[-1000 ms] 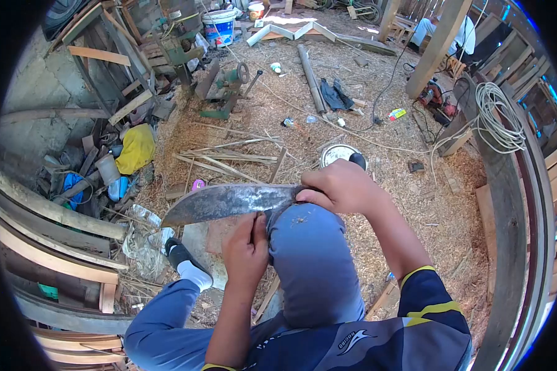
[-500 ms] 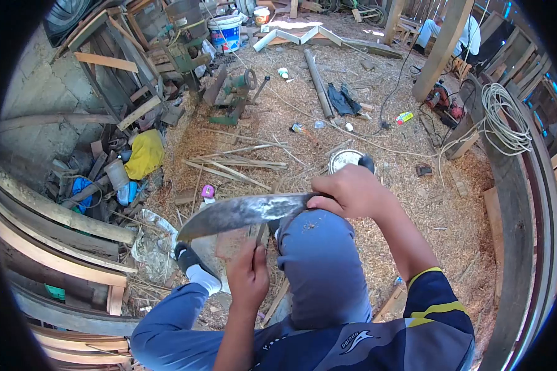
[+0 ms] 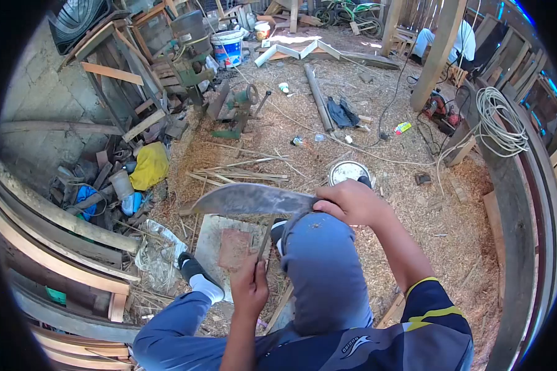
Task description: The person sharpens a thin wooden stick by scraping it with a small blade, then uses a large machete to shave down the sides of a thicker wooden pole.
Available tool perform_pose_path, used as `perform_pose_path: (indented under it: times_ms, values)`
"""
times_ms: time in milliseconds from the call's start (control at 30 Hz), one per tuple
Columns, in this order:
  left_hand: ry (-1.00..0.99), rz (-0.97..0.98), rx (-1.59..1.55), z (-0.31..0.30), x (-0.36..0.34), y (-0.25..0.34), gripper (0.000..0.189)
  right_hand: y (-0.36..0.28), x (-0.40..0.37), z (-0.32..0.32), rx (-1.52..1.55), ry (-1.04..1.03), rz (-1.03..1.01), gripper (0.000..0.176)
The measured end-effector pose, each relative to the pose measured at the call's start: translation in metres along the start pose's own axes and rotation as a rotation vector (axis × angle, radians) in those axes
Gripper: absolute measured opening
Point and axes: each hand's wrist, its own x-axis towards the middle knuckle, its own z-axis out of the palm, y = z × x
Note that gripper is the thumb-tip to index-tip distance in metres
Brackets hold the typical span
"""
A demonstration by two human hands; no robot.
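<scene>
Two hands were busy above the person's raised knee [image 3: 315,247]. The right hand [image 3: 349,201] was clenched around the handle of a machete [image 3: 247,199]. Its broad, dull blade stretched away to that hand's left, roughly level, with the handle end at the top of the knee. Just below the machete, the left hand [image 3: 250,287] was closed round the lower end of a thin stick [image 3: 265,238], which rose to the blade's lower edge. Beneath the machete, on the shaving-strewn floor [image 3: 384,142], lay a flat pale slab [image 3: 213,238] with a reddish patch. Just beyond the machete sat a round metal bowl [image 3: 346,172]. Far beyond it stood a blue-and-white bucket [image 3: 228,46], its label too small to read. Nearer than the machete, a white logo [image 3: 353,342] on the dark shirt carried lettering that could not be made out.
</scene>
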Motion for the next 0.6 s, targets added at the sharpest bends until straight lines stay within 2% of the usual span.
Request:
perform_pose_path:
  times_ms: [100,200,300,433,533,600]
  values:
    - [-0.119,-0.261,0.049,0.002,-0.009,-0.014,0.014,0.0,0.001,0.003,0.01,0.013,-0.001,0.045]
    - [-0.211,-0.093,0.008,0.001,0.015,-0.003,0.017,-0.007,0.004,0.001,-0.078,-0.029,0.014,0.045]
    - [-0.112,-0.056,-0.041,0.001,0.043,0.02,0.02,-0.011,0.006,0.0,-0.11,-0.026,0.016,0.047]
    - [-0.168,-0.103,-0.015,0.0,0.058,0.026,0.023,-0.012,0.008,0.001,-0.099,-0.032,0.021,0.048]
    - [-0.038,-0.089,-0.003,0.014,0.054,0.024,0.024,-0.011,0.007,0.004,-0.09,-0.014,0.006,0.049]
    - [-0.078,-0.057,-0.013,0.016,0.057,0.026,0.024,-0.014,0.007,0.001,-0.088,-0.027,0.014,0.049]
